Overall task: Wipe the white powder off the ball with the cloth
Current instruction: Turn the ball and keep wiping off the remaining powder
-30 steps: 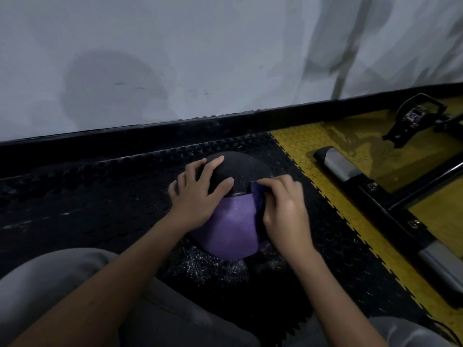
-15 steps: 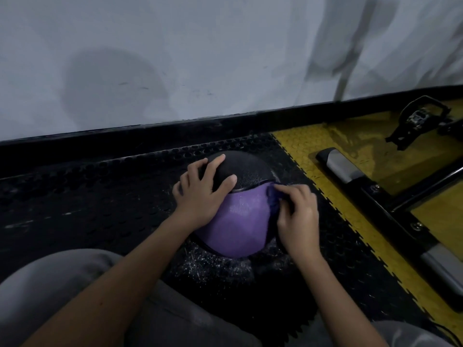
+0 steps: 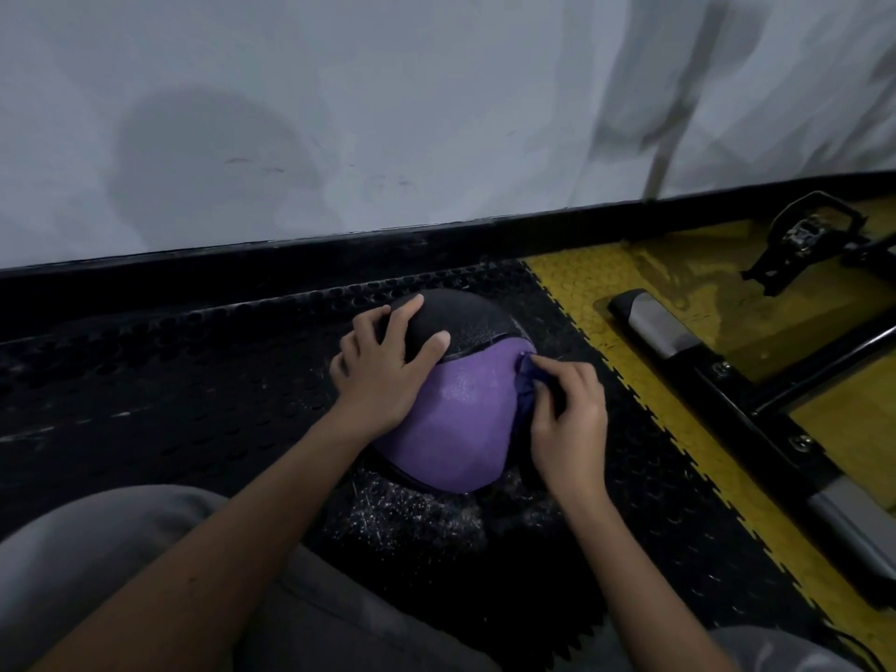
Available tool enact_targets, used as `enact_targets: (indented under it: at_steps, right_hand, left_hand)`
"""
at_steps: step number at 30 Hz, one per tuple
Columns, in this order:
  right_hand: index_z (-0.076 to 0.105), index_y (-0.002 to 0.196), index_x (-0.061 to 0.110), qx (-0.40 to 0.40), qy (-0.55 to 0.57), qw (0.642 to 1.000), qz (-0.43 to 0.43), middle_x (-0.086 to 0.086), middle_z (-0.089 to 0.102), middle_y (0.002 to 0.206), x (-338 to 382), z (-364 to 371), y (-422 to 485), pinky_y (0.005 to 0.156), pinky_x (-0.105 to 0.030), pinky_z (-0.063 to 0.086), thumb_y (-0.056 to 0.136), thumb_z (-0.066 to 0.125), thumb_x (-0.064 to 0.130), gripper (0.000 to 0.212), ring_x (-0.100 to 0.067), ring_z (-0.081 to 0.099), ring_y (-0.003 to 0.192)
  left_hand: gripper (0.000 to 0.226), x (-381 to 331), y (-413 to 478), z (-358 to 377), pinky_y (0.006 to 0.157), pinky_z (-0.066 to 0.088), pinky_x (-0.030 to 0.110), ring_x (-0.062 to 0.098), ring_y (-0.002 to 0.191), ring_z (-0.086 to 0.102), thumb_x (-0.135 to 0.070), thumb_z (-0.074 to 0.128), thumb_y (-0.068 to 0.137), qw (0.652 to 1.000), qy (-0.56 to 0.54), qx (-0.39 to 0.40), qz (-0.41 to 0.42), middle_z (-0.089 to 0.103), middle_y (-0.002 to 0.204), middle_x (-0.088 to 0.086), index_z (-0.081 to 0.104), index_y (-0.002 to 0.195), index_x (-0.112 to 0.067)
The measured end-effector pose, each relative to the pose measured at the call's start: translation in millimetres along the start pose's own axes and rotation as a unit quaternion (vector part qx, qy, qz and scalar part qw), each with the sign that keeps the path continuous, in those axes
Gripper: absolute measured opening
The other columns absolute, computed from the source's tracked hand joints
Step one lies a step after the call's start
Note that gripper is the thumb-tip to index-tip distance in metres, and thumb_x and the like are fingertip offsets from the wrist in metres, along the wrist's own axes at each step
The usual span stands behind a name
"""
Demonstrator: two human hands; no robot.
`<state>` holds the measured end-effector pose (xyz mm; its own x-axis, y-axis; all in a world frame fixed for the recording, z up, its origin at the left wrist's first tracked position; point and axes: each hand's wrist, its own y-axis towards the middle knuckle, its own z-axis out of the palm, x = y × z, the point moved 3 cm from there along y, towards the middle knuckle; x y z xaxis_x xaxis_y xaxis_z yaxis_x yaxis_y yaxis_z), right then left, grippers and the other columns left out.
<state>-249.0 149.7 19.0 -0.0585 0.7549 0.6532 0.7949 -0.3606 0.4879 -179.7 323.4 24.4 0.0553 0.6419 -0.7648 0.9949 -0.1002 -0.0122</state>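
left hand lies splayed on the upper left of the ball, palm down on it. its fingers are spread and bent only to follow the curve, thumb reaching across the black top panel. it grips nothing, just presses. right hand sits on the ball's right flank with fingers curled, pinching a bunched dark purple cloth against the surface, right by the seam where the two panels meet. from my end the ball reads as a round two-tone sphere: matte black cap on the far side, lilac panel facing the camera with a fine pebbled, leathery grain, thin seam line between them. faint white specks show on the black cap near the seam. ball rests on a black rubber floor mat covered in round studs, with a jigsaw-toothed edge on the right where it locks into yellow studded tiles. white powder lies as gritty flecks on the mat just in front of the ball, between it and the person's grey trouser knee. on the yellow tiles, well apart from the ball, is a black metal frame with a rounded grey end cap and bolt heads. farther back is a black pedal with a strap. behind it all, a smooth white wall over a black skirting strip.
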Motion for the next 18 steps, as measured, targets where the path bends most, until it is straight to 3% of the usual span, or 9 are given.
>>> enact_targets:
  at_steps: [2, 6, 10, 13, 18]
  right_hand:
    - [0.065, 0.106, 0.008, 0.002, -0.007, 0.998, -0.055, -0.002, 0.054, 0.097, 17.4, 7.5, -13.8, 0.085, -0.005, 0.028, 0.085, 0.054, -0.001, 0.025, -0.023, 0.049, 0.091]
    - [0.066, 0.107, 0.007, 0.064, -0.055, 0.975, -0.205, -0.010, 0.057, 0.101, 43.2, 18.7, -36.4, 0.076, -0.026, 0.037, 0.088, 0.045, 0.011, 0.029, -0.022, 0.043, 0.084]
    - [0.065, 0.108, 0.010, 0.024, -0.015, 0.995, -0.092, -0.007, 0.056, 0.099, 16.0, 4.0, -6.9, 0.080, -0.016, 0.032, 0.087, 0.050, 0.008, 0.025, -0.021, 0.047, 0.088]
    - [0.066, 0.106, 0.009, -0.003, -0.012, 0.999, -0.043, -0.005, 0.055, 0.097, 11.3, 1.3, -1.1, 0.081, -0.006, 0.029, 0.085, 0.054, 0.001, 0.025, -0.025, 0.049, 0.089]
    - [0.065, 0.106, 0.008, 0.060, -0.087, 0.965, -0.241, -0.013, 0.059, 0.099, 48.8, 22.2, -42.1, 0.070, -0.032, 0.038, 0.084, 0.047, 0.008, 0.029, -0.025, 0.044, 0.081]
  left_hand:
    - [0.050, 0.9, -0.6, -1.3, 0.110, 0.005, 0.042, 0.019, 0.133, 0.014, -0.055, 0.040, 0.090, 1.000, 0.000, -0.010, -0.003, 0.018, 0.141, -0.004, 0.027, 0.137, -0.047]
    - [0.050, 2.8, -1.2, -4.2, 0.109, 0.008, 0.041, 0.021, 0.133, 0.016, -0.054, 0.041, 0.090, 1.000, -0.004, -0.006, -0.008, 0.019, 0.141, -0.003, 0.027, 0.138, -0.046]
    - [0.051, -0.1, -1.3, -2.5, 0.110, 0.006, 0.042, 0.021, 0.132, 0.014, -0.055, 0.040, 0.090, 1.000, -0.005, 0.009, -0.003, 0.018, 0.141, -0.004, 0.026, 0.138, -0.047]
    - [0.053, -1.1, 0.9, -4.4, 0.110, 0.003, 0.044, 0.023, 0.129, 0.021, -0.063, 0.038, 0.086, 0.998, 0.060, -0.011, 0.002, 0.025, 0.135, -0.004, 0.027, 0.136, -0.050]
    - [0.053, 1.4, 1.9, -11.4, 0.109, 0.007, 0.044, 0.022, 0.120, 0.031, -0.067, 0.044, 0.080, 0.996, 0.077, -0.047, -0.005, 0.029, 0.111, -0.006, 0.037, 0.129, -0.048]
